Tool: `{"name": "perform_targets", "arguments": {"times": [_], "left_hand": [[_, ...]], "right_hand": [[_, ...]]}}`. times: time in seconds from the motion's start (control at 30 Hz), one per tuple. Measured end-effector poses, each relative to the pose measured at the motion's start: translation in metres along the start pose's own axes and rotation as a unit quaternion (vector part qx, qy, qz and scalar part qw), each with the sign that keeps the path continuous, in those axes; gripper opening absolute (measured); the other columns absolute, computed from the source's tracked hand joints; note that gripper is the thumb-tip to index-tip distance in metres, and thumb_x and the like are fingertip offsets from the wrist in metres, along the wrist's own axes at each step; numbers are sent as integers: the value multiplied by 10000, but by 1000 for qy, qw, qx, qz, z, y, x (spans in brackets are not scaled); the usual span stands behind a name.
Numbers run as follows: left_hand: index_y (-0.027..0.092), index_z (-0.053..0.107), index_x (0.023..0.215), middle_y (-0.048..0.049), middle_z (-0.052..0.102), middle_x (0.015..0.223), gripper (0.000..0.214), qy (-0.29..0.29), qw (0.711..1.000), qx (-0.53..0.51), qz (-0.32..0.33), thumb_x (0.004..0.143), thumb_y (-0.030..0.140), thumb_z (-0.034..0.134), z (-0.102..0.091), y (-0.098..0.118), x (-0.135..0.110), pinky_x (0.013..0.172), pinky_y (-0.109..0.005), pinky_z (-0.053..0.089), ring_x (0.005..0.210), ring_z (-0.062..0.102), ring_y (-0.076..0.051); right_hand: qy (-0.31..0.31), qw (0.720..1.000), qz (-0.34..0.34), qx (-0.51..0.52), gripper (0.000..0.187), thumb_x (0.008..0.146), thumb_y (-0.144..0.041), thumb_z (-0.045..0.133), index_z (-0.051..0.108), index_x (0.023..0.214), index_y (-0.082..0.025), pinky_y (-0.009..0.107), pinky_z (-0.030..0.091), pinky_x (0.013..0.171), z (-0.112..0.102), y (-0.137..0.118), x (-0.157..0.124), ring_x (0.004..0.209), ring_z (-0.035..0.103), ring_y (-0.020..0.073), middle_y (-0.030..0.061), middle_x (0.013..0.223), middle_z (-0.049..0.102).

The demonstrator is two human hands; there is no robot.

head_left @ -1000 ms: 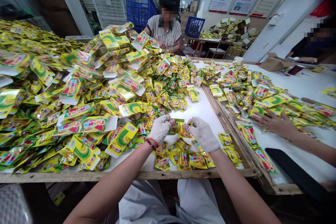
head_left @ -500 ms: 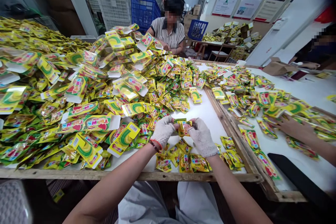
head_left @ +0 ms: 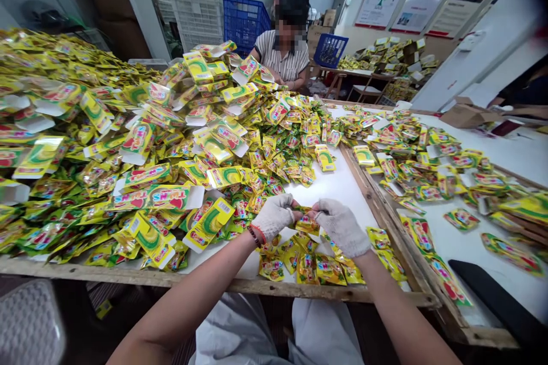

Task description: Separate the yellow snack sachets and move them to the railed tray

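Observation:
Both my hands wear white gloves with bare fingertips. My left hand (head_left: pixel 274 217) pinches the left end of a small yellow candy packet (head_left: pixel 307 224) above the white tabletop. At its other end, my right hand (head_left: pixel 343 227) has its fingertips closed on the same packet. A second greenish packet seems to overlap it, but the fingers partly hide this. Below my hands lie several loose yellow packets (head_left: pixel 330 270) near the wooden edge. A flat yellow carton (head_left: pixel 209 224) with a green swirl rests on the heap left of my left hand.
A large heap of packets and cartons (head_left: pixel 141 142) covers the left side. A wooden divider (head_left: pixel 377 199) runs along the right, with more packets (head_left: pixel 432 148) beyond it. A black phone-like object (head_left: pixel 483 291) lies at lower right. Across the table sits a person (head_left: pixel 285 60) in a striped shirt.
The view has shifted slightly, so the scene appears further right. My hands still hold the packet, now tilted differently. The other person's hand on the right has left the packets there.

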State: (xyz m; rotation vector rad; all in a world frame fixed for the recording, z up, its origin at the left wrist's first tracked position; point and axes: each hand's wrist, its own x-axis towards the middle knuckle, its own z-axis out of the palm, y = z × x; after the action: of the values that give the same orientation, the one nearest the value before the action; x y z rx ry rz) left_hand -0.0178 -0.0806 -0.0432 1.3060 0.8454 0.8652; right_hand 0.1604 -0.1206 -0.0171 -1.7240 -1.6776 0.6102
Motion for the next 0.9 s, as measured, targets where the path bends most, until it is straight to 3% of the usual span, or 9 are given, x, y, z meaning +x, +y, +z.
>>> {"name": "perform_targets", "arguments": {"times": [0.07,0.13,0.27,0.43,0.5,0.57,0.73,0.83,0.9], "left_hand": [[141,563,725,46,508,590,195,20,1000,1,15,645,242,709,1,-2,0,488,-177,363,518,450,-61],[142,559,735,37,529,607,173,20,999,17,22,673,242,686,2,3,-1,502,-185,383,526,474,-69],[165,582,852,-24,624,743,163,14,969,236,69,788,312,610,-13,34,-8,608,-246,463,662,583,-137],[155,574,1075,-182,609,1095,441,157,685,707,74,661,211,715,-79,80,-13,943,-527,376,1081,542,-361],[132,568,1103,-198,609,1090,462,166,648,743,16,658,164,686,-107,91,-14,947,-562,359,1090,537,-388],[158,548,1165,-169,614,1104,486,184,695,695,-6,695,203,662,-126,97,-18,959,-549,368,1101,542,-376],[257,326,1402,-87,539,1302,730,104,976,154,112,763,363,661,-97,80,-30,992,-418,436,1147,548,-257],[258,364,1378,-100,522,1328,704,-5,987,-118,110,762,395,678,-46,51,-32,1008,-440,442,1148,558,-255],[234,361,1384,-125,529,1320,750,-38,980,-167,97,745,449,689,-22,33,-30,1050,-458,408,1215,515,-281]], "right_hand": [[43,995,42,84,321,752,-398,623,605,1003,-199,310,474,664,10,-1,-5,733,595,189,53,861,652],[-8,977,77,200,447,778,-442,608,535,1146,-200,320,506,646,19,-3,-11,753,628,198,78,962,658],[-102,937,121,312,367,775,-434,614,540,1041,-190,299,505,552,24,-9,-15,641,647,178,74,933,679],[-50,957,117,262,310,753,-373,629,550,975,-173,231,408,449,13,-5,-13,536,612,142,15,722,657],[-46,958,107,261,313,751,-374,642,570,977,-170,228,421,464,10,-1,-15,533,596,129,11,716,661],[-37,950,102,293,328,742,-378,674,584,985,-176,236,466,518,11,1,-18,587,611,131,22,770,681],[-57,827,115,547,402,729,-415,731,594,1054,-222,350,544,775,34,-14,-26,934,657,216,66,1050,689],[-108,727,107,670,341,782,-431,690,614,1068,-259,414,534,859,52,-29,-28,1050,622,230,47,1165,656],[-121,700,97,697,322,812,-421,665,617,1094,-275,416,533,878,59,-32,-28,1072,614,223,34,1178,653]]}}
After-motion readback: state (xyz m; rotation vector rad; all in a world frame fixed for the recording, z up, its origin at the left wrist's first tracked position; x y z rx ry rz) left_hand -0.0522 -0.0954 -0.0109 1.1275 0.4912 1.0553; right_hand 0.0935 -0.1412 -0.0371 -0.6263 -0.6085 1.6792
